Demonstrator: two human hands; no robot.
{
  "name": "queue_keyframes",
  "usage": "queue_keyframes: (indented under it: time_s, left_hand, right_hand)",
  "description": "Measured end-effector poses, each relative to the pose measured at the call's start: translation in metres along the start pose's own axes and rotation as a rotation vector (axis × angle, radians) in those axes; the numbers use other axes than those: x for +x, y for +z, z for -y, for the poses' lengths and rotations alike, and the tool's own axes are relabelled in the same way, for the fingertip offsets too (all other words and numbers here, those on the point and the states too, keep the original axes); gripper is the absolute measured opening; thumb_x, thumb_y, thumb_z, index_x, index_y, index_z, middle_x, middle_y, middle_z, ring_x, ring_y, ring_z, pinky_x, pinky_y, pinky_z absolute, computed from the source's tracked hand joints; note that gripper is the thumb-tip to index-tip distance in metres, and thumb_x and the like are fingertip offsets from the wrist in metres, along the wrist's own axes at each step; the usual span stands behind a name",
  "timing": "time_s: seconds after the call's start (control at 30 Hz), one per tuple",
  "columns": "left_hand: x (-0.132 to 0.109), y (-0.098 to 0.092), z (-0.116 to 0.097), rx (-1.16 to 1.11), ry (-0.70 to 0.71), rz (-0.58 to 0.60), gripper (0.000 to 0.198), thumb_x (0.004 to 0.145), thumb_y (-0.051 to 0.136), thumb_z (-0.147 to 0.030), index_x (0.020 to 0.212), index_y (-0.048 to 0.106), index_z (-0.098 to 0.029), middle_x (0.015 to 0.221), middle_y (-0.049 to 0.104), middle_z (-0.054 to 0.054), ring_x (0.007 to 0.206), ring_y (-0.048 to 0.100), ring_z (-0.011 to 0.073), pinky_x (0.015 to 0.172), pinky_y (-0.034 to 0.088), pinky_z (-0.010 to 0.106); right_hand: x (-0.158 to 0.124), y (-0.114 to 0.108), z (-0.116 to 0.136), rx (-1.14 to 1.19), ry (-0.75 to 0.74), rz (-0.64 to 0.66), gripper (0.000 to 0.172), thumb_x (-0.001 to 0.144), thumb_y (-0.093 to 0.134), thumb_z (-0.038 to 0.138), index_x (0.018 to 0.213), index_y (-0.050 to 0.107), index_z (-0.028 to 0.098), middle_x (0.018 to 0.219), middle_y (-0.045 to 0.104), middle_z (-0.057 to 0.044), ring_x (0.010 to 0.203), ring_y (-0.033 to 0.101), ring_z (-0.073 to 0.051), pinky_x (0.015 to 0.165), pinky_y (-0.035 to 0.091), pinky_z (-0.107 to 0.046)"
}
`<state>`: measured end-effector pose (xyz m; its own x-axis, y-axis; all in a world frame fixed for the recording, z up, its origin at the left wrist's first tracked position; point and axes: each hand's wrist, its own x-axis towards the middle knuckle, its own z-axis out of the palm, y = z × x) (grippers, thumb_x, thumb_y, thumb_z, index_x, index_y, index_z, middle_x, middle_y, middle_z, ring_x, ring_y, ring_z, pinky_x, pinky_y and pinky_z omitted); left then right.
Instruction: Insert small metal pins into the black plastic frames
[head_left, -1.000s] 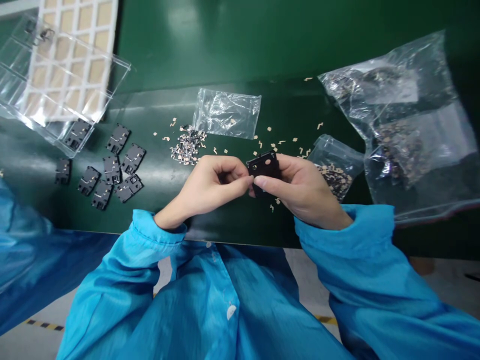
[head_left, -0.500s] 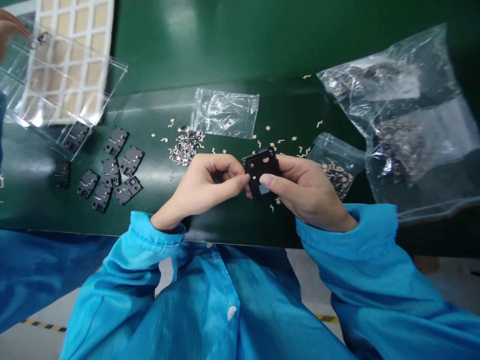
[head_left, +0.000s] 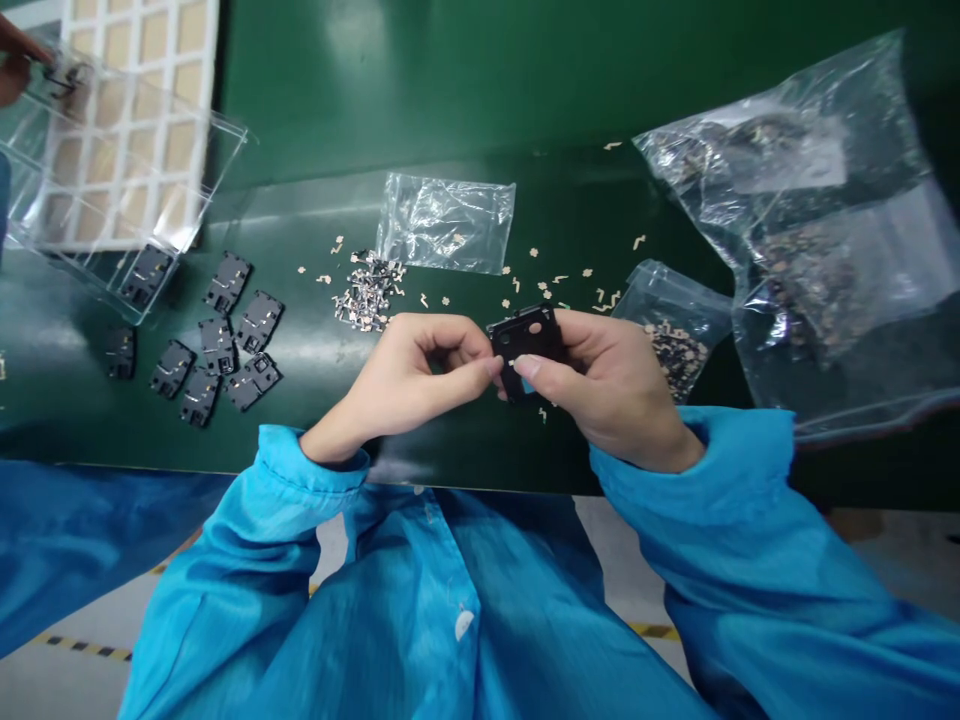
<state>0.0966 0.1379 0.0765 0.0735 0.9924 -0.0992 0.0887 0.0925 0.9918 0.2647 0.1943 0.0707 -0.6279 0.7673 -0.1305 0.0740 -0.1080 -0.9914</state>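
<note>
Between my two hands is a small black plastic housing (head_left: 527, 335) with round holes and a bluish patch. My right hand (head_left: 619, 385) grips it from the right, thumb lying on its face and fingers behind. My left hand (head_left: 427, 375) pinches at its left edge with thumb and fingertips; whether a tiny piece sits in that pinch cannot be seen. Just beyond my left hand lies a pile of small metal pieces (head_left: 369, 290). Several similar black housings (head_left: 259, 320) lie on the green table to the left.
A clear plastic box (head_left: 214, 190) overlaps a white grid tray (head_left: 139, 110) at left, where another person's hand (head_left: 15, 60) reaches in. A flat clear bag (head_left: 448, 222) lies mid-table. At right are a small bag of pieces (head_left: 675, 345) and a large clear bag (head_left: 832, 270).
My right thumb has shifted slightly left and down over the housing, covering more of the bluish patch. The other person's hand has moved a little at the box. My grip stays.
</note>
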Motion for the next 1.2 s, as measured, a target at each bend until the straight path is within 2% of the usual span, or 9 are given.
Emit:
queue_keyframes:
  time_s: [0.1, 0.2, 0.3, 0.37, 0.53, 0.73, 0.93, 1.1, 1.2]
  left_hand:
    - [0.000, -0.001, 0.001, 0.007, 0.024, 0.021, 0.035, 0.081, 0.070, -0.044, 0.061, 0.065, -0.015, 0.058, 0.064, 0.001, 0.050, 0.052, 0.0079, 0.048, 0.041, 0.020]
    - [0.001, -0.004, 0.003, 0.020, 0.071, -0.075, 0.033, 0.089, 0.058, -0.040, 0.068, 0.067, -0.016, 0.062, 0.065, 0.001, 0.056, 0.057, 0.0100, 0.054, 0.048, 0.022]
    - [0.000, -0.008, 0.006, 0.108, 0.207, -0.208, 0.018, 0.084, 0.064, -0.033, 0.093, 0.070, -0.019, 0.086, 0.070, 0.004, 0.078, 0.065, 0.0150, 0.068, 0.054, 0.026]
    - [0.000, -0.011, 0.006, 0.206, 0.310, -0.194, 0.027, 0.079, 0.071, -0.030, 0.105, 0.069, -0.022, 0.105, 0.068, 0.007, 0.096, 0.065, 0.0197, 0.078, 0.056, 0.030]
    - [-0.001, -0.013, 0.006, 0.407, 0.479, -0.093, 0.018, 0.082, 0.069, -0.029, 0.099, 0.072, -0.023, 0.109, 0.069, 0.007, 0.101, 0.065, 0.0210, 0.091, 0.054, 0.037]
    - [-0.002, -0.011, 0.008, 0.443, 0.581, -0.132, 0.015, 0.085, 0.065, -0.019, 0.098, 0.071, -0.022, 0.107, 0.072, 0.006, 0.098, 0.068, 0.0177, 0.087, 0.056, 0.032]
    - [-0.002, -0.011, 0.010, 0.512, 0.645, -0.178, 0.011, 0.087, 0.064, -0.021, 0.096, 0.071, -0.021, 0.110, 0.072, 0.007, 0.103, 0.068, 0.0196, 0.089, 0.056, 0.034]
    - [-0.004, -0.010, 0.005, 0.452, 0.509, -0.261, 0.009, 0.083, 0.071, -0.028, 0.079, 0.071, -0.020, 0.085, 0.074, 0.004, 0.079, 0.069, 0.0166, 0.076, 0.056, 0.031]
    - [-0.005, -0.009, 0.004, 0.294, 0.311, -0.198, 0.008, 0.082, 0.071, -0.027, 0.084, 0.073, -0.019, 0.079, 0.073, 0.003, 0.069, 0.065, 0.0132, 0.065, 0.052, 0.025]
  right_hand:
    - [0.001, -0.001, 0.000, 0.068, 0.038, 0.057, 0.022, 0.077, 0.072, 0.037, 0.069, 0.065, 0.018, 0.064, 0.067, -0.001, 0.056, 0.062, -0.012, 0.053, 0.053, -0.025]
    - [0.002, -0.004, 0.000, 0.157, 0.102, 0.094, 0.025, 0.076, 0.072, 0.041, 0.072, 0.065, 0.017, 0.062, 0.065, 0.000, 0.053, 0.060, -0.011, 0.051, 0.052, -0.025]
    - [0.003, -0.006, 0.001, 0.213, 0.129, 0.137, 0.022, 0.076, 0.072, 0.037, 0.077, 0.066, 0.017, 0.062, 0.063, 0.001, 0.052, 0.058, -0.011, 0.052, 0.052, -0.025]
    - [0.003, -0.007, 0.001, 0.253, 0.123, 0.176, 0.019, 0.077, 0.071, 0.034, 0.081, 0.066, 0.017, 0.064, 0.064, 0.002, 0.054, 0.059, -0.010, 0.054, 0.052, -0.024]
    - [0.003, -0.008, 0.001, 0.301, 0.132, 0.254, 0.023, 0.081, 0.067, 0.033, 0.098, 0.067, 0.017, 0.067, 0.065, 0.002, 0.056, 0.060, -0.011, 0.055, 0.052, -0.023]
    - [0.001, -0.008, 0.006, 0.306, 0.091, 0.271, 0.027, 0.083, 0.066, 0.036, 0.100, 0.068, 0.016, 0.065, 0.063, 0.002, 0.055, 0.060, -0.010, 0.053, 0.051, -0.021]
    - [-0.001, -0.010, 0.002, 0.179, 0.062, 0.209, 0.038, 0.085, 0.063, 0.046, 0.112, 0.068, 0.019, 0.069, 0.066, 0.001, 0.058, 0.061, -0.012, 0.054, 0.052, -0.024]
    - [-0.002, -0.013, 0.001, 0.058, -0.066, -0.033, 0.058, 0.084, 0.052, 0.070, 0.115, 0.068, 0.024, 0.103, 0.070, -0.006, 0.082, 0.068, -0.019, 0.065, 0.056, -0.030]
    - [-0.003, -0.013, 0.005, -0.083, -0.156, -0.014, 0.040, 0.084, 0.059, 0.060, 0.095, 0.073, 0.024, 0.092, 0.073, -0.005, 0.079, 0.068, -0.019, 0.067, 0.057, -0.031]
